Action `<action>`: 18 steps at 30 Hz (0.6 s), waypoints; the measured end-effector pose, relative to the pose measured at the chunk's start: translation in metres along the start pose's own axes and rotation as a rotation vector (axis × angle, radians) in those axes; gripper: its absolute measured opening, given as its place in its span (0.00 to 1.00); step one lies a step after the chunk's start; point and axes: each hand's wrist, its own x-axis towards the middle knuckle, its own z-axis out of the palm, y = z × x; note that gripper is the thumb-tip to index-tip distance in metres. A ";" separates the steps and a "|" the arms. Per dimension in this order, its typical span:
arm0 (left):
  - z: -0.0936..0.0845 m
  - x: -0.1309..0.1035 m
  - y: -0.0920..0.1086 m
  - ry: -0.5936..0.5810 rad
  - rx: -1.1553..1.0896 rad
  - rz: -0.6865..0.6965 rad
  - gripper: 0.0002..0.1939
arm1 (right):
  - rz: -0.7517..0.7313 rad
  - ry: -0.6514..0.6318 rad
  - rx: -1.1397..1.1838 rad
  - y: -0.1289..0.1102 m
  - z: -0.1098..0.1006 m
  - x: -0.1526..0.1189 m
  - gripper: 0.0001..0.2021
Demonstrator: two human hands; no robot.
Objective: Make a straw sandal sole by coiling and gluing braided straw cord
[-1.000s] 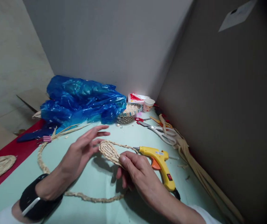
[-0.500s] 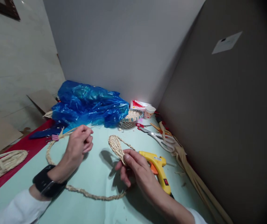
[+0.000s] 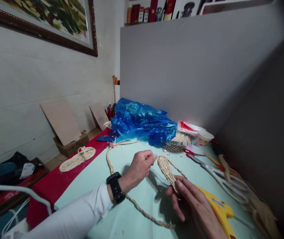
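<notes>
Right hand [image 3: 194,199] had thumb and fingers clamped on the narrow lower end of a straw coil [image 3: 166,171], which slanted up and away from the grip, its rounded end toward the left hand [image 3: 140,167]. That left hand was curled in on itself, thumb and forefinger together, just beside the coil's rounded end; whether it held a strand could not be told. A dark watch [image 3: 115,187] sat at its wrist, below a white sleeve [image 3: 89,205].

A braid [image 3: 146,214] lay on the pale green sheet [image 3: 94,181], running from below the right hand, behind the left wrist and up to a pink clip [image 3: 110,144] beyond it. Just right of the right hand lay a yellow glue gun [image 3: 218,207], partly hidden by it. Past the gun, further right, were white-handled scissors [image 3: 221,179] and tan strips [image 3: 263,210].

Ahead of the right hand were red scissors [image 3: 190,152], then a basket [image 3: 183,138] and a paper cup [image 3: 204,137], with a packet [image 3: 189,126] behind them. Beyond the left hand spread a crumpled blue bag [image 3: 142,121]. Well to that hand's left, a flat woven oval [image 3: 77,159] rested on red cloth [image 3: 49,186]
</notes>
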 end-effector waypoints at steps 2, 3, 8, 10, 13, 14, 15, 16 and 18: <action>-0.005 -0.007 0.005 0.003 0.020 0.061 0.20 | -0.023 0.018 0.010 -0.001 0.002 0.000 0.23; -0.008 -0.012 0.009 0.005 0.031 0.094 0.20 | -0.034 0.024 0.012 -0.001 0.002 0.000 0.23; -0.028 -0.057 0.022 -0.041 0.084 0.239 0.13 | -0.058 0.001 -0.003 -0.004 0.005 0.000 0.23; -0.041 -0.079 0.019 -0.085 0.089 0.265 0.13 | -0.066 -0.008 -0.008 -0.005 0.006 -0.001 0.23; -0.069 -0.109 0.005 -0.100 0.082 0.276 0.06 | -0.079 -0.019 -0.014 -0.007 0.006 -0.001 0.23; -0.081 -0.118 -0.001 -0.091 0.079 0.277 0.06 | -0.083 -0.020 -0.014 -0.007 0.006 -0.001 0.24; -0.093 -0.126 -0.007 -0.067 0.073 0.280 0.06 | -0.086 -0.021 -0.014 -0.008 0.006 -0.002 0.24; -0.106 -0.134 -0.012 -0.036 0.065 0.285 0.06 | -0.088 -0.023 -0.014 -0.008 0.006 -0.002 0.24; -0.129 -0.150 -0.021 0.045 0.039 0.293 0.05 | -0.089 -0.027 -0.015 -0.008 0.006 -0.003 0.24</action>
